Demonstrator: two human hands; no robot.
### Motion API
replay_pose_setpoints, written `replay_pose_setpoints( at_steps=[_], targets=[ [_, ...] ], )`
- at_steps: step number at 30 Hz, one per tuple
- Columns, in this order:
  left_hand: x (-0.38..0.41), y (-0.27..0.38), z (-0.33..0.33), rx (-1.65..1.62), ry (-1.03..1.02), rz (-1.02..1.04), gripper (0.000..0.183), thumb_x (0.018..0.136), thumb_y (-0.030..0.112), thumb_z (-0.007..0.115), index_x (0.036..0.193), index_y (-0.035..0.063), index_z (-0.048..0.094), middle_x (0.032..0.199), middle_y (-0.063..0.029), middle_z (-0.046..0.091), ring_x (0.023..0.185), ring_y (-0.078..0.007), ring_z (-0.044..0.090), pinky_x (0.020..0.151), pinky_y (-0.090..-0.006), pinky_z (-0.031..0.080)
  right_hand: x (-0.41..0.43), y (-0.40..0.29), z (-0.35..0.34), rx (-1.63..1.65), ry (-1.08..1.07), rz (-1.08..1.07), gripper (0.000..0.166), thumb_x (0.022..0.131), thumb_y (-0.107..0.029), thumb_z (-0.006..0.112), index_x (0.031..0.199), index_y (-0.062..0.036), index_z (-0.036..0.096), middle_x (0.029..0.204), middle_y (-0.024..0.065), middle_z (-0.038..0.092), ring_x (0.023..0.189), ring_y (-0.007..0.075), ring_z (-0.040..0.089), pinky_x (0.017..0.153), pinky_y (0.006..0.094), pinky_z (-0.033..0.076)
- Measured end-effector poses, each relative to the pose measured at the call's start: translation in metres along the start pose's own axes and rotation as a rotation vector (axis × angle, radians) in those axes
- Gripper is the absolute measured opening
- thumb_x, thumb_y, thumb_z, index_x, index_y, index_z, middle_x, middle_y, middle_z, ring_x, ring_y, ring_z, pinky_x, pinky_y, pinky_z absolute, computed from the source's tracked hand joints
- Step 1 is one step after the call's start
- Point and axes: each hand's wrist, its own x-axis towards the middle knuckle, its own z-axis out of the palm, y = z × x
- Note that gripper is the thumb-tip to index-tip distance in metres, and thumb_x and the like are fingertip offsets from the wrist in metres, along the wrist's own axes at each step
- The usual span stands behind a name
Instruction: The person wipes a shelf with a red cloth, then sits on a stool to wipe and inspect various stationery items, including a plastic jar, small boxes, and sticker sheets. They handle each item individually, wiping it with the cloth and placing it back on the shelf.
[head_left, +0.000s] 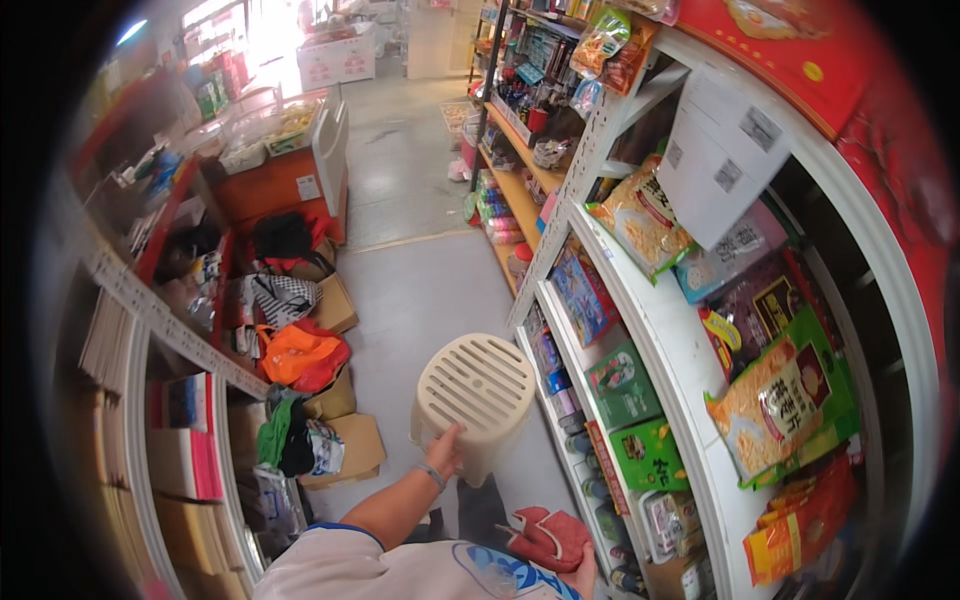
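Observation:
A beige plastic stool with a slotted round top is held off to the front by my left hand, whose fingers grip the near edge of its seat. Low at the right, my right hand holds a folded red cloth with pale trim, close to my shirt. The stool's lower legs are partly hidden below its seat, so whether they touch the floor cannot be told.
Shelves of packaged food line the right side. On the left, cardboard boxes hold bags, including an orange plastic bag, beside shelves of paper goods. A chest freezer stands farther ahead along the aisle.

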Motion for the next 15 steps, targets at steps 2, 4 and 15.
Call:
replay_pose_setpoints(
  at_steps=[2,4,15],
  targets=[
    [0.043,0.022,0.023,-0.009,-0.033,-0.024,0.054,0.076,0.024,0.074,0.122,0.0076,0.051,0.112,-0.0054,0.059,0.101,-0.0179,0.059,0.082,-0.0339,0.05,0.044,-0.008,0.028,-0.208,0.08,-0.069,0.036,0.096,-0.026,0.05,0.121,-0.0007,0.056,0.117,0.0127,0.061,0.105,0.0253,0.061,0.092,0.0411,0.048],
    [0.077,0.05,0.056,-0.046,-0.071,-0.013,0.055,0.076,0.024,0.074,0.123,0.0085,0.05,0.111,-0.0057,0.059,0.101,-0.0187,0.059,0.083,-0.0344,0.05,0.088,-0.019,0.087,-0.416,0.097,-0.238,0.032,0.096,-0.025,0.051,0.113,0.0001,0.06,0.109,0.0108,0.064,0.098,0.0214,0.062,0.087,0.0359,0.05],
    [0.246,0.223,0.139,0.152,0.079,-0.011,0.056,0.076,0.02,0.073,0.124,0.0046,0.048,0.112,-0.0081,0.059,0.099,-0.022,0.058,0.082,-0.034,0.046,0.278,-0.029,0.34,-1.121,-0.006,-0.322,0.038,0.099,-0.028,0.047,0.096,0.0063,0.064,0.087,0.0089,0.066,0.079,0.0142,0.057,0.073,0.0305,0.047]
  ],
)
